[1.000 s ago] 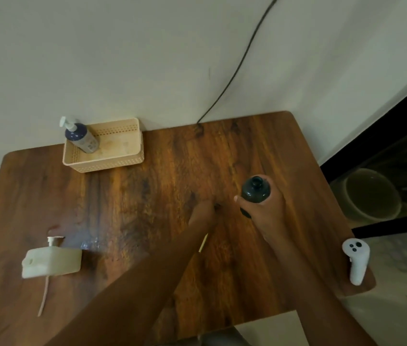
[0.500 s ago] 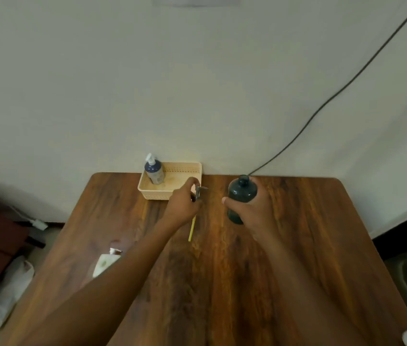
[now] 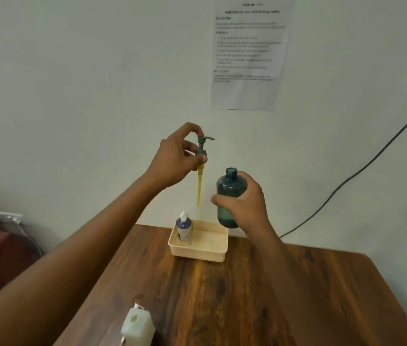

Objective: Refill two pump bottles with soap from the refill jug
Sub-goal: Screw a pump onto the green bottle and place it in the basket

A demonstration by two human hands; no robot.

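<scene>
Pump head (image 3: 202,146) pinched in left hand (image 3: 176,159), yellow tube hanging; open teal bottle (image 3: 228,197) gripped by right hand (image 3: 243,203), off table. Tube tip shd be centred over neck & bottle kept upright before lowering; jug (image 3: 137,327) sits near front edge

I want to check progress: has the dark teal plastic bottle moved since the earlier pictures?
Yes. The dark teal plastic bottle, earlier standing on the wooden table, is now lifted above it in the right hand.
</scene>
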